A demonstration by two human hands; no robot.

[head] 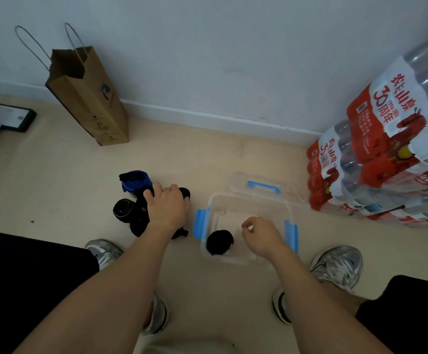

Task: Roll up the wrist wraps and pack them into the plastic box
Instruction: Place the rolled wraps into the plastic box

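Left hand [166,208] on wraps [138,221], maybe gripping

Bare forearms [120,277]; black shorts [28,277] cover both thighs; silver-grey mesh sneakers [338,267], glossy panels, dark-edged soles.

your left hand [168,208] stretches forward, palm down, fingers curled onto the wrist wraps [139,221]; your right hand [261,233] hovers loosely curled, holding nothing.

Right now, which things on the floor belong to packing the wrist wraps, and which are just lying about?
Job: plastic box, lid, rolled wrap inside it, black wraps under the left hand, blue wrap.
Lying about: paper bag, bottled-water packs.
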